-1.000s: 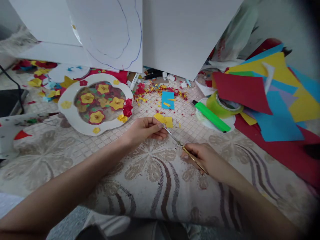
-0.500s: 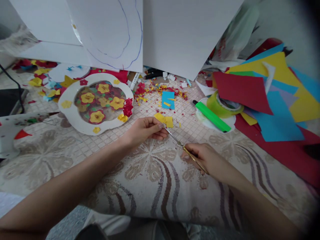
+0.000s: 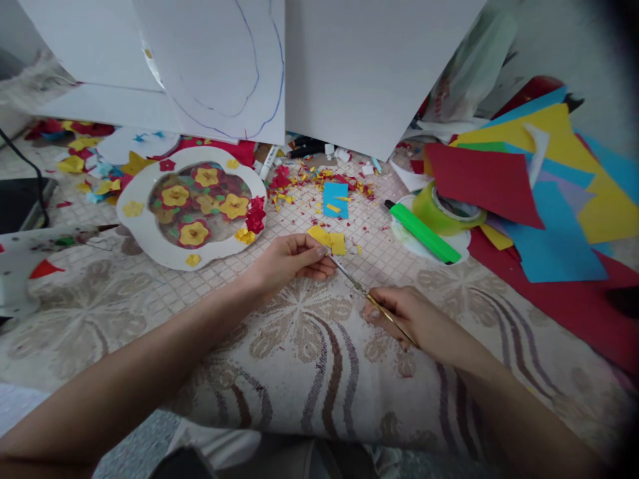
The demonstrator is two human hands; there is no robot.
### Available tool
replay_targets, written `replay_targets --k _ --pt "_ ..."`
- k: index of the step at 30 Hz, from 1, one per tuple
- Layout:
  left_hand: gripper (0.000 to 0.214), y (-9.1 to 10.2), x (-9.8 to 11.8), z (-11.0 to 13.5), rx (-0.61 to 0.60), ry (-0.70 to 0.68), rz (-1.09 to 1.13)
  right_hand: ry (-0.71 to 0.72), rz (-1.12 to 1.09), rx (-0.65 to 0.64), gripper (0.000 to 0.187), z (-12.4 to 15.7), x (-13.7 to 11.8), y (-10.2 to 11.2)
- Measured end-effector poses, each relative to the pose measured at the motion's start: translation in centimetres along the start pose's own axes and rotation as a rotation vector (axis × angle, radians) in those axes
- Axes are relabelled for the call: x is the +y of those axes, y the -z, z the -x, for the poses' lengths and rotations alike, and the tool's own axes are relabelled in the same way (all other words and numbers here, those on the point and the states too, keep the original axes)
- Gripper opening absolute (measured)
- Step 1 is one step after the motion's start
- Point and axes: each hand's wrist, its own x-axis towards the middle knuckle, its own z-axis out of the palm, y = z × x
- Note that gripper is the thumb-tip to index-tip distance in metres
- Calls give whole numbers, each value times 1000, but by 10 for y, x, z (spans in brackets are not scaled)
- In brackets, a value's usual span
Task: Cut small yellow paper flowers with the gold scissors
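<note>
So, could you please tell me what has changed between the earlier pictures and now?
Nothing clearly changed; at most, the gold-handled metal scissors shifted very slightly. No visible grasp or release. The right hand still holds the scissors, their tips close to the left hand. The small yellow paper pieces and rectangular blue paper lie as before.

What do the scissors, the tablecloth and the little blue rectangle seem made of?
Scissors: probably metal, glossy; silvery toward the tip, gold-toned toward the back.
Tablecloth: likely woven fabric, matte; its coarse surface looks threaded.
Blue rectangle: paper, card or craft foam; flat, matte and evenly coloured, so I can't say which.
</note>
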Motion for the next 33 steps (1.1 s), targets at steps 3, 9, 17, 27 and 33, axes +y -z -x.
replay_targets --k 3,9,17,27,33 --pt "10 1 0 0 3 8 5 16 -3 3 44 0 -2 1" --pt "10 0 1 1 9 5 -3 37 13 15 46 0 -5 3" --pt "12 -1 3 2 8 -3 -15 40 0 31 46 0 -3 1" --pt "10 -1 4 2 10 -9 -25 16 -23 16 45 -1 -4 -2" --pt "11 0 3 1 7 -15 -29 46 0 32 46 0 -3 0"
